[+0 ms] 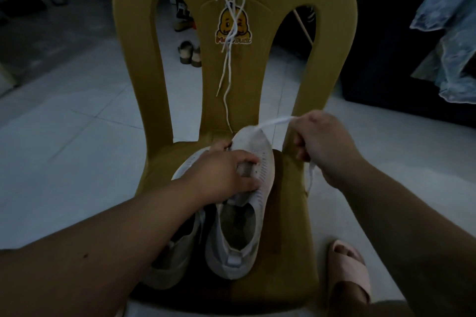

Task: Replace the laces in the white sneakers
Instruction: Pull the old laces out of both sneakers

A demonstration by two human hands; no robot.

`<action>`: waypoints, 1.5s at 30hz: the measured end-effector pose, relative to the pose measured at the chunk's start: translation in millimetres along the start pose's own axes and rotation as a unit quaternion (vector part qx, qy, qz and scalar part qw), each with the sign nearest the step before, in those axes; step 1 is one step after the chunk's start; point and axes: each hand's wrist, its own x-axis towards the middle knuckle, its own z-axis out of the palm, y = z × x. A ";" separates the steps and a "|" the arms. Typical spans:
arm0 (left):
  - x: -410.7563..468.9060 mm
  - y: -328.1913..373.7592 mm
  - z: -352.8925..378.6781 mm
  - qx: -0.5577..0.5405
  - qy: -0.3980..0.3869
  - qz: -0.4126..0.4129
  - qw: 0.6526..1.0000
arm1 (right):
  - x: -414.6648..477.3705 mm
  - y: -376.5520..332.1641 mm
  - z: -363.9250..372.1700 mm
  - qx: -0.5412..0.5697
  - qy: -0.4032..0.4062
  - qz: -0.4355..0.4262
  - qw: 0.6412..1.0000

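Two white sneakers stand side by side on a yellow plastic chair seat (288, 252), toes pointing away from me. My left hand (224, 175) grips the front of the right-hand sneaker (247, 216) around its eyelet area. My right hand (324, 141) holds a flat white lace (273, 122) that runs taut from the sneaker's toe end, with its loose tail (310, 175) hanging below my fist. The left-hand sneaker (175, 260) is partly hidden under my left forearm. Several more white laces (229, 64) hang down the chair's backrest.
A duck sticker (233, 27) marks the backrest. My foot in a pink slipper (350, 267) stands on the tiled floor right of the chair. Sandals (189, 54) lie on the floor behind the chair. Denim clothing (448, 33) hangs at the right.
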 end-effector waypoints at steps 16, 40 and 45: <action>-10.4 4.4 -8.2 -0.009 0.014 0.047 0.999 | -18.7 11.2 -39.2 -0.131 -0.052 -0.021 0.990; -32.3 27.1 -10.9 0.076 -0.023 -0.012 0.997 | 1.8 139.7 -59.3 -0.098 -0.037 0.217 0.971; -30.9 25.3 -10.7 0.061 -0.022 -0.016 0.998 | -5.1 101.3 -62.0 -0.113 -0.016 0.128 0.985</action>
